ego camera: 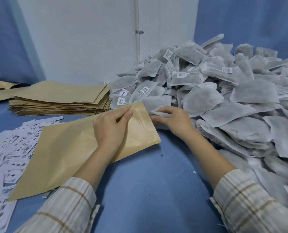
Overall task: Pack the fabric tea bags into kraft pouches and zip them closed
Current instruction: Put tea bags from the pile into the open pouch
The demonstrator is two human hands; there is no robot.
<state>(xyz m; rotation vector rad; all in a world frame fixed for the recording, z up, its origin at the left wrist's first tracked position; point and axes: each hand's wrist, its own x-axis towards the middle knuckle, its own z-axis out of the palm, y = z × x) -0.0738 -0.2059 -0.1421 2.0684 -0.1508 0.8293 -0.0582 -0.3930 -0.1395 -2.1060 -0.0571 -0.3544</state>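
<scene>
Nearest the camera are two checked sleeves (69, 204), and beyond them the bare hands working on a blue surface (150, 182). The left hand (109, 128) lies on a kraft pouch (69, 148) that rests flat and slanted on the surface, its zip end pointing toward the heap on the right; the thumb and forefinger appear to pinch the top lip near the zip strip, as if parting the mouth. The right hand (175, 120) sits just beside that mouth, its fingers (158, 117) curled round a white tea bag (158, 111) at the near edge of a large pile of tea bags (224, 98). A stack of unused pouches (62, 100) lies behind, and loose printed labels (13, 145) are scattered at the left. The tea bags look light, soft and limp, likely to flop and to drag their strings and tags, so a hold across the middle or along a sealed edge would probably keep one flat enough to slide in. The pouch looks like stiff, smooth paper that may skid on the surface; holding one lip near the zip while the heel of the hand pins the body seems the sound way to keep it open.
</scene>
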